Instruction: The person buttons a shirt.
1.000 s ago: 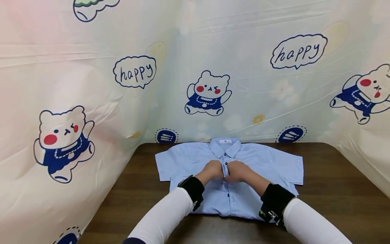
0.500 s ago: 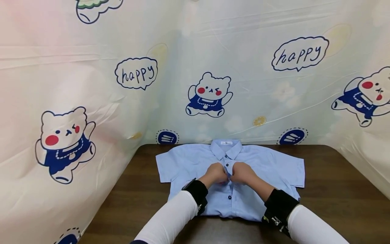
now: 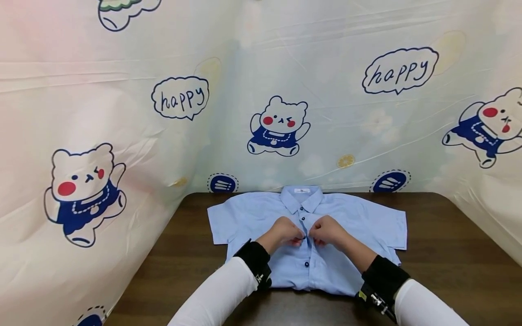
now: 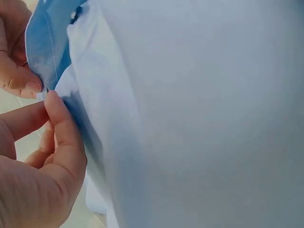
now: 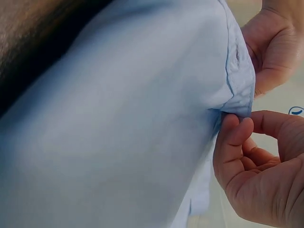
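A light blue short-sleeved shirt (image 3: 257,208) lies front up, collar at the far side. My left hand (image 3: 287,231) and right hand (image 3: 326,230) meet over its middle front. In the left wrist view, my left thumb and forefinger pinch the shirt's front edge, a small dark spot (image 4: 46,91) at their tips. The right wrist view shows my right hand (image 5: 266,171) pinching the other front edge, just below a buttonhole (image 5: 237,54). A dark button (image 3: 303,237) shows between the hands in the head view. Another button (image 3: 306,264) sits nearer on the shirt front.
The dark wooden table (image 3: 448,235) extends on both sides of the shirt. A pale curtain (image 3: 228,136) printed with bears and "happy" bubbles encloses the back and sides. Black wrist straps (image 3: 385,278) and white sleeves (image 3: 220,290) cover the forearms.
The fingertips have drawn slightly apart and the hands' angle has turned, so the dark button now shows between them. The shirt lies in the same place.
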A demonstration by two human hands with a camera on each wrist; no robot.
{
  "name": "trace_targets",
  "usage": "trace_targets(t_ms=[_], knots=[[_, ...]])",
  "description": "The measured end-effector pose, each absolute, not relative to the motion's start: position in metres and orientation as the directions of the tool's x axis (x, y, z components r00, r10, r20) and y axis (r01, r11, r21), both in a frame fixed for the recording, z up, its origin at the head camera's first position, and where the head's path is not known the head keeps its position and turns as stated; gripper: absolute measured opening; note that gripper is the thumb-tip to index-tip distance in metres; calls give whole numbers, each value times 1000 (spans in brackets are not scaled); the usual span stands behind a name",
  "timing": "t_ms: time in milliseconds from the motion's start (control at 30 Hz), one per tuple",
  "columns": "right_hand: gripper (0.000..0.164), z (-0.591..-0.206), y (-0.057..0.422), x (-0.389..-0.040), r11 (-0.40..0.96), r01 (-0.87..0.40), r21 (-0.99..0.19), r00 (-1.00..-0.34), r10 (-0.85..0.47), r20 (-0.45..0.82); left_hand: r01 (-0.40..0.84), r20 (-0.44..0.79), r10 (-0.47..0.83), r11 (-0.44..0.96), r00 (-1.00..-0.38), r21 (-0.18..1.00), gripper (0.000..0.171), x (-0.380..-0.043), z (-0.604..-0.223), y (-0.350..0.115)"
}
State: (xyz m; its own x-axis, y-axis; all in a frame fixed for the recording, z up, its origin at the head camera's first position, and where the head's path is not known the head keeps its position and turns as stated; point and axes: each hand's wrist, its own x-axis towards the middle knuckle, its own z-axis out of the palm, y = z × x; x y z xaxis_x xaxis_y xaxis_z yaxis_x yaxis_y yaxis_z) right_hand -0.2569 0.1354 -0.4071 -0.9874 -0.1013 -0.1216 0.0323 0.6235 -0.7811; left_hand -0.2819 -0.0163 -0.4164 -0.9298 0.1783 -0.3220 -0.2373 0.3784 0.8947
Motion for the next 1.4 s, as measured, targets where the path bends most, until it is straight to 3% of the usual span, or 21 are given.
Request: trace_targets(t_ms=[400,600,833,1133,1400], knots=[[9,-410,133,-255,566,56,-822,-985,-103,-138,-319,-374,241,237,-896,918,4,-284,-424,-19],[17,-412,135,-259,436,156,-887,-964,-131,-233,-331,-378,314,194,-871,924,10,-285,-426,-22],[12,-415,138,-262,370,188,-910,-942,-195,-274,-332,-362,349,144,-865,932,15,-283,-425,-23],[17,-415,134,-262,536,150,-831,-952,-147,-267,-301,-334,212,176,-918,937,5,-277,-422,-17],[16,-414,135,-260,534,145,-833,-950,-159,-268,-197,-259,193,292,-946,936,6,-274,-426,-17]])
